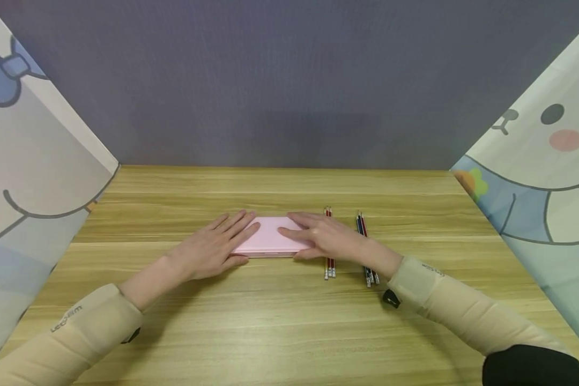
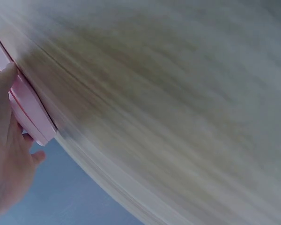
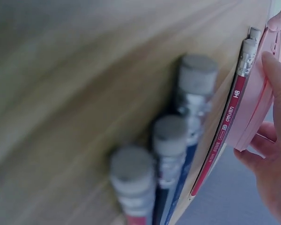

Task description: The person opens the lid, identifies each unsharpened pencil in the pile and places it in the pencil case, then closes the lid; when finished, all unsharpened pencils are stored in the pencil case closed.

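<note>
A pink pencil case (image 1: 271,236) lies on the table with its lid down. My left hand (image 1: 217,246) holds its left end, fingers spread over the end and top, thumb low at the near side. Over the right end, my right hand (image 1: 333,236) grips in the same way. In the left wrist view the thumb presses the near side of the pink case (image 2: 33,105). The right wrist view has the other thumb on the case (image 3: 250,112) and fingers around its end. Red pencils (image 1: 331,265) lie right beside the case, partly under my right hand.
Further right lies a second bunch of pencils (image 1: 368,273), dark blue and red with grey erasers, next to my right wrist. A dark panel (image 1: 289,86) stands along the back of the wooden table (image 1: 251,321). Printed cartoon cloths hang at both sides.
</note>
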### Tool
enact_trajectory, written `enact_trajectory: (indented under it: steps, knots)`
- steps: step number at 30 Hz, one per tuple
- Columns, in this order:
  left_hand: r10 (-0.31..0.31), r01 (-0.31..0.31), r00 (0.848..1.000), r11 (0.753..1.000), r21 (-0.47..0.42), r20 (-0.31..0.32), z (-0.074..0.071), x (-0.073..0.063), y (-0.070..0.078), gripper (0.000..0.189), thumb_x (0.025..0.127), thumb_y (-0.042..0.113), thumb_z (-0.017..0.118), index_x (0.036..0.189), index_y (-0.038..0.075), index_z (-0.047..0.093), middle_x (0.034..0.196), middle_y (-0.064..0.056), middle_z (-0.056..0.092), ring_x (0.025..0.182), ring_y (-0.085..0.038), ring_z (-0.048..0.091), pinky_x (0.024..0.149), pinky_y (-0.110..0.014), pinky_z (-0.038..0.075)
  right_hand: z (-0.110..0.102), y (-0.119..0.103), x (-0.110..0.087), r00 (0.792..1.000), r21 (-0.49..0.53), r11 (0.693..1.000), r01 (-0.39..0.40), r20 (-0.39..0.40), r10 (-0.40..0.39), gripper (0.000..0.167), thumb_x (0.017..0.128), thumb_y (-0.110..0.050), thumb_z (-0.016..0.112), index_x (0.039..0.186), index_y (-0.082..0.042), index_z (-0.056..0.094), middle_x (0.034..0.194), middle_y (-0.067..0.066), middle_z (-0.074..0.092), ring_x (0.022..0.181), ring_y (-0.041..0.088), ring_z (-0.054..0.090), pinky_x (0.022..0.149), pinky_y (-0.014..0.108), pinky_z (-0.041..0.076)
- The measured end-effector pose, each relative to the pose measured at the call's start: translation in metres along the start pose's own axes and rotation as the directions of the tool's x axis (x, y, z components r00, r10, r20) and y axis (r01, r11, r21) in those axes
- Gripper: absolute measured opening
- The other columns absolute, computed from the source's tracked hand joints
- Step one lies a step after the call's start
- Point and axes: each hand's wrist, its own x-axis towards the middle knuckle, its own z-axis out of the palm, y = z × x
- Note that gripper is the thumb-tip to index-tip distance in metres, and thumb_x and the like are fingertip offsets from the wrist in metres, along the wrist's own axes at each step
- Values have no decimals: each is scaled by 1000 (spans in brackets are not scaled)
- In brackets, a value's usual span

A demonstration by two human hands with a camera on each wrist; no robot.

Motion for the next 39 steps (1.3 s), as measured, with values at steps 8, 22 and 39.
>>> enact_trajectory:
  steps: [8, 22, 39]
  knots:
    - [0, 0, 1000, 1000, 18, -3, 0, 0, 1, 74, 106, 50, 48, 164, 11, 23, 173, -12, 20, 159, -31, 26, 128, -53, 28, 1, -1, 0, 999, -42, 999, 24, -25, -25, 72, 94, -54, 68, 155, -23, 46, 159, 24, 44, 143, 38, 52, 118, 48, 44]
    - [1, 0, 1000, 1000, 21, -24, 1, -3, 3, 73, 106, 47, 50, 163, 9, 26, 172, -15, 23, 158, -33, 29, 127, -53, 30, 2, -3, 1, 999, -73, 997, 31, -34, -33, 71, 95, -54, 67, 155, -23, 46, 159, 24, 43, 140, 41, 54, 114, 50, 47]
    - [-20, 20, 1000, 999, -43, -9, 3, -6, 3, 72, 107, 46, 50, 164, 12, 23, 173, -13, 19, 159, -32, 26, 128, -55, 27, 5, 0, 6, 999, 46, 999, 20, -35, -18, 78, 86, -56, 75, 152, -23, 50, 156, 25, 47, 138, 39, 56, 112, 48, 50]
